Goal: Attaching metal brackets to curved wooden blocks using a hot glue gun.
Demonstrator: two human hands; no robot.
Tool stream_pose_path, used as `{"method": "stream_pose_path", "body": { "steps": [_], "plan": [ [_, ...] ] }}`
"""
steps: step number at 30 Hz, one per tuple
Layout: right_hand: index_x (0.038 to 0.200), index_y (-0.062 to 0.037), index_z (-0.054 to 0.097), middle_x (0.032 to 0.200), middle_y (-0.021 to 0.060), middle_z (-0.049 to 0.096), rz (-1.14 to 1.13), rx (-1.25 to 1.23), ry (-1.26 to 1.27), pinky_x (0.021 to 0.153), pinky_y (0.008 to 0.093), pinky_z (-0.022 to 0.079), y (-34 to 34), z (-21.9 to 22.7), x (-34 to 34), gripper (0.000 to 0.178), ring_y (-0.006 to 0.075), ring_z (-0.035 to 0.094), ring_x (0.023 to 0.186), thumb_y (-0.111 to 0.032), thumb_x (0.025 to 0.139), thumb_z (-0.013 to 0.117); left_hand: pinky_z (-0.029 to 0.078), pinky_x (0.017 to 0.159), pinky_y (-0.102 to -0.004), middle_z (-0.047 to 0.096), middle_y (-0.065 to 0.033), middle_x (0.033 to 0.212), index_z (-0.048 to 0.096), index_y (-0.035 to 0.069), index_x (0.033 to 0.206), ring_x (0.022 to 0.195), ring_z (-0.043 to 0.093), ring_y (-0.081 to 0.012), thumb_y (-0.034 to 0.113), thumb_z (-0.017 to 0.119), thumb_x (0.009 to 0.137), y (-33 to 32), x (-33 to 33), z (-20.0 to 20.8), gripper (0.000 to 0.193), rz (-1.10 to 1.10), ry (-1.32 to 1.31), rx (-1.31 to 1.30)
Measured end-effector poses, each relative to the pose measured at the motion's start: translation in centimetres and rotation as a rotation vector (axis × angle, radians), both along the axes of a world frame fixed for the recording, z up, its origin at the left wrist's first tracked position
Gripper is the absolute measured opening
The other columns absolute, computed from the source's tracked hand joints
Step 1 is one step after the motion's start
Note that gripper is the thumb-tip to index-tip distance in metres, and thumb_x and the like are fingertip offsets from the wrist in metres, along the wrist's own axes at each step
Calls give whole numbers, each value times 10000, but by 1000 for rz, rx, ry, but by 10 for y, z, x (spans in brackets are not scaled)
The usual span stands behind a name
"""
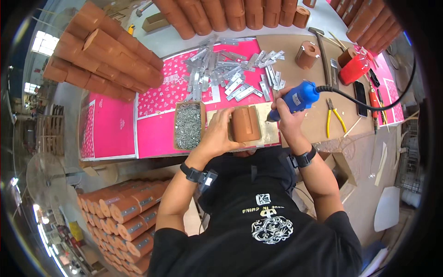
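Observation:
My left hand [216, 134] grips the left side of a short reddish-brown cylinder [245, 123], its thumb along the near edge. A lengthwise groove runs down the cylinder, which lies on a pale board [270, 121] at the table's near edge. In my right hand [290, 115] is a blue electric screwdriver [301, 97], held right of the cylinder, its dark nose pointing down and left, apart from the cylinder. A cardboard box of screws [188, 125] stands just left of my left hand. Beyond both hands, loose metal plates with holes [221, 67] lie heaped.
Brown cylinders stack at far left [106, 57], along the back [230, 16] and below left [124, 212]. On the right lie a hammer [326, 55], yellow-handled pliers [335, 117], a phone [361, 98] and a red container [355, 69]. The screwdriver's black cord [369, 107] arcs rightward.

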State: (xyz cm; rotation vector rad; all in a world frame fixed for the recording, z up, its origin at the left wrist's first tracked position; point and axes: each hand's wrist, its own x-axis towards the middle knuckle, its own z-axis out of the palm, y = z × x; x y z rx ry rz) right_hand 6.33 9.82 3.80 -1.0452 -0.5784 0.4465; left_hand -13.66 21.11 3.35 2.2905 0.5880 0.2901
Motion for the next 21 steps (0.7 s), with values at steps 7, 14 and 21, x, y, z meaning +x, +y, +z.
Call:
{"method": "stream_pose_path", "body": {
  "steps": [7,14,21],
  "plan": [
    [1030,-20,550,885,48,612,-4,-15,-74,677,267,513,-3,-3,-6,222,109,613,744,57,835,624,520,856,-430,689,-140,1029,639,33,1206,977,665,-288,270,790,815,55,28,-2,481,155,-37,-311],
    [1008,-2,601,915,34,629,33,-86,-233,743,266,499,4,-3,-10,183,101,600,799,27,839,664,533,854,-431,676,-191,1063,693,44,1125,1006,660,-351,139,775,776,87,88,-29,371,-66,156,342],
    [1018,5,602,907,48,635,35,-70,-193,732,265,498,5,-7,-16,204,101,603,817,29,827,668,529,890,-473,618,-215,1139,629,87,1234,1045,634,-405,76,731,762,80,88,-34,482,-37,254,322]
  ]
}}
